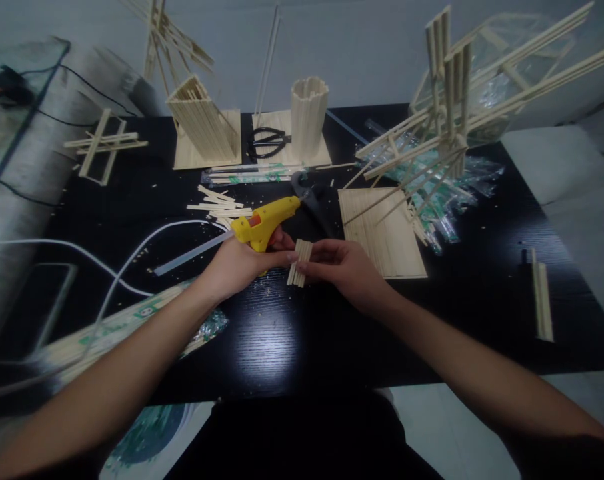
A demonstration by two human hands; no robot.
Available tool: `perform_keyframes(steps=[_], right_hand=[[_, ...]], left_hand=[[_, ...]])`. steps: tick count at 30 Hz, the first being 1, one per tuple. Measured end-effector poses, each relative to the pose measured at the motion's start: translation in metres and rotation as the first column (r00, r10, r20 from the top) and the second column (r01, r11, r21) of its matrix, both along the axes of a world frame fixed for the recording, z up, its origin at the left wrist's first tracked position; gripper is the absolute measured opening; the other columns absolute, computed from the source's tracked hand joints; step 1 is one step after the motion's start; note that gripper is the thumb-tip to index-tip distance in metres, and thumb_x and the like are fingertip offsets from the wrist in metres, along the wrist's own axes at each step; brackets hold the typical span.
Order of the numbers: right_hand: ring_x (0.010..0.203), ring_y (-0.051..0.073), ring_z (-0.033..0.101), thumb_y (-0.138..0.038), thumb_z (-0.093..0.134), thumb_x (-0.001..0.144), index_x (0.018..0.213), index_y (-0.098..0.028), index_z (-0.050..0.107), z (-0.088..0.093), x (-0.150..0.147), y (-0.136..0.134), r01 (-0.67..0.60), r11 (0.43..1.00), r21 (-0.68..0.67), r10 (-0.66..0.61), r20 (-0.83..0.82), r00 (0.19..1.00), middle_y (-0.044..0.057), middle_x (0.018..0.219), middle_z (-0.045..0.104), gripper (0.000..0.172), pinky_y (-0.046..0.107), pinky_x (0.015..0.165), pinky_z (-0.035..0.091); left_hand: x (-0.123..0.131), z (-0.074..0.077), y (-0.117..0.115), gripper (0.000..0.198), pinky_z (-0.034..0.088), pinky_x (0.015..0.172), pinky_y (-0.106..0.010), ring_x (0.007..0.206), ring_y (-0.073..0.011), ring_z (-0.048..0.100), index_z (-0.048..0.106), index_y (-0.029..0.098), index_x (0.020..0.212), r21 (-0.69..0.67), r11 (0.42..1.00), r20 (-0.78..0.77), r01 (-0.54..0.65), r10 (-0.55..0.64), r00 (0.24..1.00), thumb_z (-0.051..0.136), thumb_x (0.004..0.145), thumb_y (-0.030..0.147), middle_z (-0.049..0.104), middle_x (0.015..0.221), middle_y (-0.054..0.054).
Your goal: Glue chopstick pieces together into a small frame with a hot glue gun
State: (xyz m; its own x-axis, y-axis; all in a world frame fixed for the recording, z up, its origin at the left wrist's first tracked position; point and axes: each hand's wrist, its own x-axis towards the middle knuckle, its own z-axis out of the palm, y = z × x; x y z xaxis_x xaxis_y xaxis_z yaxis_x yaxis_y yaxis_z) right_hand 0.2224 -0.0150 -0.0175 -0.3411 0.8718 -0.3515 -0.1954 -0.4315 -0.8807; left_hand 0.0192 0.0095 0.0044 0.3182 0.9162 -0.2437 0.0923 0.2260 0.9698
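Note:
My left hand (243, 265) and my right hand (351, 272) meet above the front middle of the black table. Between their thumbs and fingers they pinch a small bundle of short wooden sticks (301, 259), laid side by side. A yellow glue gun (268, 220) with a long translucent glue stick (192, 254) out of its back is right behind my left hand; its handle is partly hidden, and I cannot tell if the hand touches it. Just beyond the nozzle lie dark-handled pliers (316, 203). Cut stick pieces (222, 203) are scattered left of the gun.
At the back stand a square stick tower (202, 123) and a rounded one (309, 117), with black scissors (268, 141) between. A windmill-like stick structure (449, 100) rises over a wooden base (382, 233) at right. A white cord (127, 267) curves across the left.

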Motion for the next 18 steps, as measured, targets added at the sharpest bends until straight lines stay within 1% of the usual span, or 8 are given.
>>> perform_keyframes(steps=[4,7,9,11,13,18], right_hand=[[0.078,0.017,0.075,-0.034,0.098,0.061,0.089,-0.018,0.078,-0.0036,-0.0018,-0.0018,0.000,1.000,0.021,-0.001,0.061,0.998,0.002,0.087,0.080,0.038,0.034,0.075,0.064],[0.081,0.020,0.076,-0.036,0.097,0.062,0.091,-0.019,0.079,-0.0067,-0.0030,-0.0047,0.020,0.996,0.086,-0.030,0.122,0.992,0.004,0.090,0.081,0.039,0.035,0.074,0.065],[0.081,0.021,0.076,-0.040,0.095,0.066,0.093,-0.019,0.079,-0.0075,-0.0031,-0.0064,0.037,0.988,0.148,-0.063,0.175,0.982,0.005,0.091,0.081,0.037,0.037,0.076,0.065],[0.081,0.021,0.076,-0.041,0.094,0.067,0.093,-0.020,0.079,-0.0070,-0.0027,-0.0070,0.057,0.981,0.185,-0.093,0.191,0.977,0.004,0.090,0.081,0.036,0.038,0.078,0.066],[0.083,0.021,0.077,-0.040,0.095,0.066,0.092,-0.021,0.078,-0.0054,-0.0022,-0.0063,0.071,0.983,0.172,-0.097,0.148,0.984,0.004,0.091,0.081,0.037,0.037,0.078,0.066],[0.081,0.019,0.077,-0.036,0.098,0.061,0.088,-0.020,0.078,0.0000,-0.0024,-0.0025,0.019,0.999,0.026,-0.020,0.021,1.000,0.002,0.087,0.080,0.038,0.035,0.077,0.067]], left_hand=[[-0.0017,-0.0045,0.0009,0.035,0.055,0.079,-0.030,0.081,-0.0162,0.066,0.058,0.019,0.084,-0.014,1.000,-0.069,-0.011,0.010,0.998,0.088,0.066,0.022,0.071,0.090,-0.001],[-0.0033,-0.0072,0.0020,0.032,0.054,0.078,-0.030,0.079,-0.0162,0.065,0.058,0.020,0.083,0.008,0.999,-0.112,-0.041,0.042,0.993,0.087,0.069,0.025,0.069,0.086,0.000],[-0.0034,-0.0070,0.0023,0.033,0.053,0.077,-0.031,0.074,-0.0152,0.064,0.057,0.021,0.082,0.017,0.997,-0.113,-0.081,0.082,0.990,0.086,0.070,0.027,0.068,0.084,0.001],[-0.0028,-0.0054,0.0020,0.035,0.053,0.074,-0.031,0.070,-0.0144,0.063,0.054,0.021,0.081,0.003,0.995,-0.078,-0.098,0.098,0.992,0.087,0.069,0.027,0.067,0.083,0.001],[-0.0020,-0.0035,0.0015,0.035,0.053,0.075,-0.031,0.071,-0.0147,0.064,0.053,0.021,0.080,-0.012,0.997,-0.043,-0.078,0.078,0.996,0.087,0.070,0.025,0.067,0.082,0.001],[-0.0018,-0.0013,0.0006,0.033,0.053,0.083,-0.032,0.084,-0.0166,0.066,0.057,0.020,0.082,0.016,1.000,-0.066,-0.013,0.014,0.998,0.087,0.071,0.025,0.069,0.085,0.000]])
